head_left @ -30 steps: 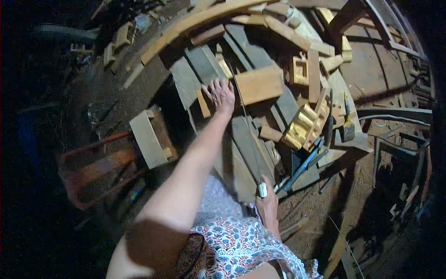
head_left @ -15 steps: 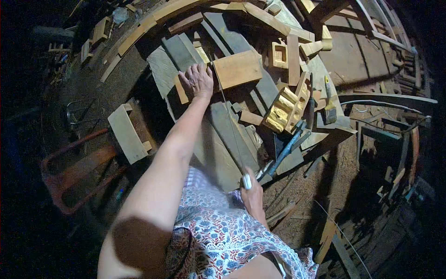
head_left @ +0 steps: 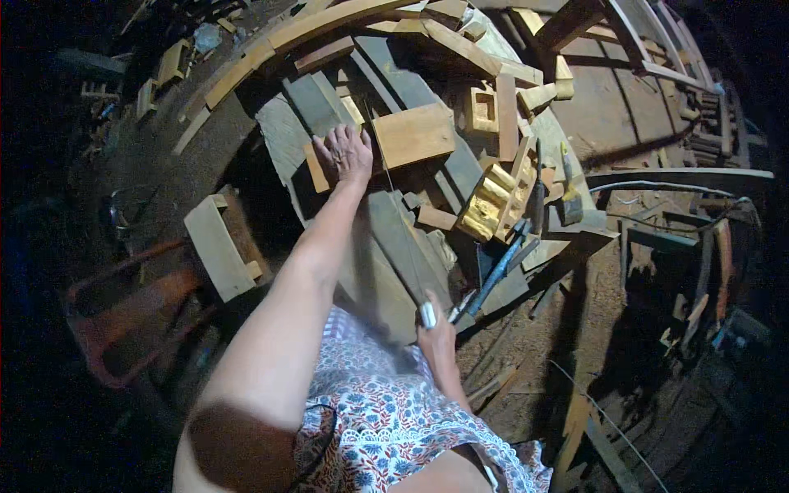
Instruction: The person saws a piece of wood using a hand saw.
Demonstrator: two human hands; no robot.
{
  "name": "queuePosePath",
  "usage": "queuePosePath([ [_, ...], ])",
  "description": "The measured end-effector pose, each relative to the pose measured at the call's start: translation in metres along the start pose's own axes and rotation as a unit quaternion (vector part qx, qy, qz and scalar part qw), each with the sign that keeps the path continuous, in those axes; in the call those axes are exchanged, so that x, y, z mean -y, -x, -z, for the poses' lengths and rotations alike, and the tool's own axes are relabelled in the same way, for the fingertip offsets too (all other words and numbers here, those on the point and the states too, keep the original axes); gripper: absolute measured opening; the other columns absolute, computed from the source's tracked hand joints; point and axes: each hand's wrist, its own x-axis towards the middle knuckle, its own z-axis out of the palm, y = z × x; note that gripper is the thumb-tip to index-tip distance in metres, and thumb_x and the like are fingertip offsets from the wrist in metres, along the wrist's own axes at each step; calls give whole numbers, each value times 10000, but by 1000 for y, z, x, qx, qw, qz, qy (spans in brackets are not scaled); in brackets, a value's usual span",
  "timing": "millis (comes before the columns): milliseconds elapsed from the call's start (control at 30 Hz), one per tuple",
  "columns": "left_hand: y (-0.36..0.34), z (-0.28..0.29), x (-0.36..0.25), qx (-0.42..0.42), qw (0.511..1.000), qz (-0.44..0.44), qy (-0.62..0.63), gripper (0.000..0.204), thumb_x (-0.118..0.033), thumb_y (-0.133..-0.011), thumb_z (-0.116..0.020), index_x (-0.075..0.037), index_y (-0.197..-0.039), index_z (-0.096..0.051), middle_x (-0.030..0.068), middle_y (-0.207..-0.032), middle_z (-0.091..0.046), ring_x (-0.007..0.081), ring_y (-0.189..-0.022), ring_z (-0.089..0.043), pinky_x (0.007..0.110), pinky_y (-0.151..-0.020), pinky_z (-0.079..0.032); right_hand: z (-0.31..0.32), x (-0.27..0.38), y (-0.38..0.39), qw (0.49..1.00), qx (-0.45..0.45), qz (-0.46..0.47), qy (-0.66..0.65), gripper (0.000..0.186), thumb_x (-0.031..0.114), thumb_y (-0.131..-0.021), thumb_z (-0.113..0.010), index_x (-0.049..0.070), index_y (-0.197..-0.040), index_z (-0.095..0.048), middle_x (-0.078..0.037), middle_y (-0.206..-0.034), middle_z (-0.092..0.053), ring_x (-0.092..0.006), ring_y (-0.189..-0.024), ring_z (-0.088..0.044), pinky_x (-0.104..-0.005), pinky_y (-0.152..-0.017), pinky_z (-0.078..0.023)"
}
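Note:
A pale wooden block (head_left: 415, 135) lies crosswise over grey boards on a low work surface. My left hand (head_left: 349, 154) presses down on its left part, fingers bent over the wood. Close to that hand, a thin saw blade, seen edge-on, crosses the block and runs back toward me. My right hand (head_left: 438, 337) is closed round the white handle of the saw (head_left: 427, 315), low in front of my body. How deep the blade sits in the wood cannot be made out.
Right of the block are yellowish notched wood pieces (head_left: 486, 205), a hollowed block (head_left: 482, 110), a blue bar-like tool (head_left: 496, 275) and a brush (head_left: 569, 185). A small wooden stool-like piece (head_left: 218, 251) and a reddish chair (head_left: 136, 308) stand left. Curved timber (head_left: 337, 25) edges the far side.
My right hand has pushed the saw slightly forward, toward the block. My left hand stays on the wood. The whole view has shifted a little.

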Motion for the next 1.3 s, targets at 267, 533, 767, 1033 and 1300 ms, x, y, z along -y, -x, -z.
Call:
queuePosePath([
  [267,-2,7,-7,-7,1000,3,24,184,-238,-818,-548,-120,-959,-555,80,-966,-523,269,-1018,-476,591,-1016,-210,-7,-18,16,998,-5,-30,-56,590,-16,-727,-568,171,-1277,-464,-237,-1007,-602,-394,-941,-587,-409,-772,-474],
  [533,5,1,-7,-35,999,0,20,177,-259,-808,-537,-110,-901,-532,80,-935,-527,275,-977,-483,577,-1017,-196,-14,-21,20,997,-38,-21,-71,456,36,-798,-564,113,-1244,-505,-188,-998,-621,-224,-892,-604,-317,-791,-456],
  [767,-13,-7,-8,-27,998,38,-31,181,-282,-833,-511,-110,-876,-548,88,-939,-544,272,-991,-495,597,-982,-229,9,9,-28,997,-52,63,-4,537,-1,-717,-558,123,-1235,-487,-246,-1031,-589,-417,-922,-576,-457,-773,-467],
  [1033,-13,-19,7,-35,998,28,-51,246,-317,-836,-518,-111,-947,-592,80,-902,-593,255,-957,-536,527,-952,-273,26,24,14,1000,8,-22,4,518,30,-758,-561,155,-1253,-469,-248,-1011,-593,-423,-915,-572,-442,-756,-471],
  [1300,-17,-10,6,-17,998,-45,-38,186,-277,-840,-531,-129,-951,-546,67,-952,-538,254,-997,-497,565,-976,-249,-5,42,-76,998,15,48,-48,560,23,-737,-573,126,-1273,-446,-265,-970,-602,-421,-897,-587,-486,-743,-466],
])
